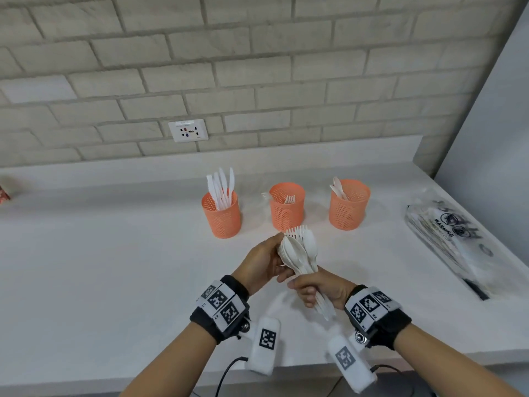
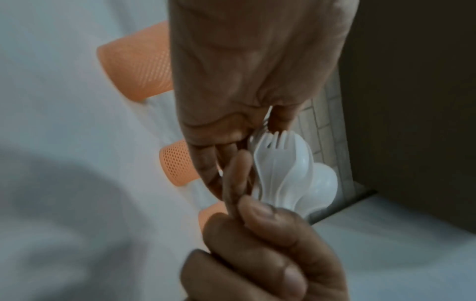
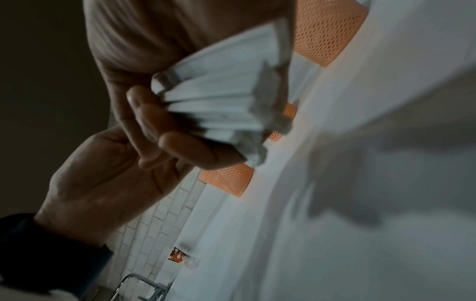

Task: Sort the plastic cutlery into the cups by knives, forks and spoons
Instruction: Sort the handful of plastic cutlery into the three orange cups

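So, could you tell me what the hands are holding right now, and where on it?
A bundle of forks and spoons: the right hand grips the handles, the left hand holds the heads.

Bare forearms are seen, with no sleeves. A black wrist strap [image 1: 219,313] is worn on the left arm and another [image 1: 380,325] on the right, each covered with white panels printed with square black-and-white coded markers. At 6 o'clock of each strap a white marker-bearing block [image 1: 264,343] is hung, fixed by a metal screw [image 1: 359,337], and black cables [image 1: 226,373] are trailed from below.
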`<state>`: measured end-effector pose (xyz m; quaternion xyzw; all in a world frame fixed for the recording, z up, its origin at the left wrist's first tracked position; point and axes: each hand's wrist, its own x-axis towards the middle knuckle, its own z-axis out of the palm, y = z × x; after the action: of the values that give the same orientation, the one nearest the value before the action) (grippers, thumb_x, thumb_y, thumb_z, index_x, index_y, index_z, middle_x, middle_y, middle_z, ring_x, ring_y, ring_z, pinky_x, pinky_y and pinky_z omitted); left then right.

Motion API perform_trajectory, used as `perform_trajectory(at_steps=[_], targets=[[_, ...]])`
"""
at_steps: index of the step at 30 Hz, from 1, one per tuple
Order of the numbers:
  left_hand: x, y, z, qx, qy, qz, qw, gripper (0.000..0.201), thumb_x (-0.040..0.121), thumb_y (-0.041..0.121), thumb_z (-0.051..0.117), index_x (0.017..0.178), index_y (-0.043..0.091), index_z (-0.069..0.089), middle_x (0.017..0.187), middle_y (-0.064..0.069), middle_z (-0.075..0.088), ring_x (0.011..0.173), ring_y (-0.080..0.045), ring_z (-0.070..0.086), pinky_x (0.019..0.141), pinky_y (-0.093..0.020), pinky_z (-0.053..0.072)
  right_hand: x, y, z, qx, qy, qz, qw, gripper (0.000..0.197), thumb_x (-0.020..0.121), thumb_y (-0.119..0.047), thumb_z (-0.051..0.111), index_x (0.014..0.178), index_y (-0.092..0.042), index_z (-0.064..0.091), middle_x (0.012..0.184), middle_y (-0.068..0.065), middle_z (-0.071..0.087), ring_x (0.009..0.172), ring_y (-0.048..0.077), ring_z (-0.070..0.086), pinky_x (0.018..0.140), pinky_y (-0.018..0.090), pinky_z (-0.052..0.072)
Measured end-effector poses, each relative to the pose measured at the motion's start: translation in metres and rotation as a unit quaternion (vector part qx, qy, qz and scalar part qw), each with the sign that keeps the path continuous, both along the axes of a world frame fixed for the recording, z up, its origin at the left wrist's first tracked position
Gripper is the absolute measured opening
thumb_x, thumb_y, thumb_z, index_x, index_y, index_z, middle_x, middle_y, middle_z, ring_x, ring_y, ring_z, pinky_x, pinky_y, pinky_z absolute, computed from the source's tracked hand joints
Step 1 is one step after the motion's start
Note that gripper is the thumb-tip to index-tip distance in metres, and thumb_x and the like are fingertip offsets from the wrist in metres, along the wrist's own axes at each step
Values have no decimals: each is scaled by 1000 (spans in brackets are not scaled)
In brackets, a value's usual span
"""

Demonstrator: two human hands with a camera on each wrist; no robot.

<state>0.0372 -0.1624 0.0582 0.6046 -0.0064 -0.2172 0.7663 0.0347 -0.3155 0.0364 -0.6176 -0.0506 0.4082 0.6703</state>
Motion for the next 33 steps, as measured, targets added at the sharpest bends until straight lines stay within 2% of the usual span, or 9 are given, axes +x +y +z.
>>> perform_trajectory(at_steps=[2, 7, 11, 14, 19, 23, 26, 30, 33], targets=[[-3, -1, 1, 23, -17, 45, 999, 40, 100, 31, 27, 97, 3, 56, 67, -9, 58, 46, -16, 44, 47, -22, 37, -2, -3, -1, -12, -12, -2, 1000, 22, 91, 0, 47, 93, -15, 64, 37, -9, 34, 32, 3, 32, 39, 15, 33], [4, 11, 8, 33, -60, 206, 976, 38, 102, 33, 21, 112, 12, 52, 85, -5, 71, 77, -18, 66, 67, -25, 51, -8, -10, -2, 11, -9, -11, 1000, 24, 91, -5, 46, 101, -17, 64, 41, -7, 38, 32, 3, 32, 36, 15, 30], [13, 27, 19, -17, -93, 339, 936, 29, 102, 36, 25, 104, 21, 50, 58, 1, 65, 55, -12, 66, 51, -18, 50, -12, -10, -1, -6, -10, -33, 999, 14, 94, -19, 50, 98, -14, 62, 41, -7, 35, 32, 5, 29, 35, 16, 26], [20, 38, 20, -18, -84, 403, 911, 22, 100, 32, 34, 103, 16, 49, 56, 0, 38, 39, -7, 44, 42, -16, 43, -14, -8, 0, -19, -8, -59, 998, 16, 92, -22, 53, 95, -7, 56, 40, -5, 35, 32, 6, 29, 35, 16, 25], [14, 31, 1, 46, 16, 296, 954, 18, 94, 2, 38, 83, 7, 51, 66, -1, 36, 54, -9, 33, 42, -15, 33, -11, -5, -2, -6, -10, -120, 993, 15, 93, -22, 50, 92, -9, 44, 42, -4, 39, 31, 6, 31, 34, 15, 26], [-9, 4, -10, 42, 61, 215, 974, 28, 101, 21, 30, 100, 5, 53, 70, -5, 45, 55, -14, 46, 46, -20, 46, -9, -1, -3, -5, -31, -159, 987, 16, 94, -23, 51, 82, -12, 47, 48, -3, 46, 33, 7, 35, 35, 16, 30], [-18, -12, -17, 106, 48, 187, 975, 38, 99, 42, 33, 100, 10, 54, 60, 0, 38, 43, -9, 36, 40, -19, 35, -11, 3, -5, -9, -73, -156, 985, 8, 95, -25, 52, 91, -19, 51, 53, -2, 46, 36, 7, 37, 37, 17, 32], [-24, -21, -22, 88, 18, 192, 977, 25, 91, 34, 55, 79, 12, 51, 56, 4, 32, 38, -4, 31, 39, -16, 29, -13, 7, -10, -11, -98, -150, 984, 17, 95, -29, 51, 105, -16, 49, 55, -2, 48, 38, 6, 40, 38, 18, 34], [-24, -22, -24, 92, 2, 215, 972, 22, 92, 31, 56, 85, 9, 55, 64, 2, 40, 43, -5, 35, 42, -16, 33, -14, 8, -13, -5, -105, -150, 983, 17, 95, -30, 49, 109, -19, 51, 57, 0, 50, 39, 7, 44, 39, 18, 37]])
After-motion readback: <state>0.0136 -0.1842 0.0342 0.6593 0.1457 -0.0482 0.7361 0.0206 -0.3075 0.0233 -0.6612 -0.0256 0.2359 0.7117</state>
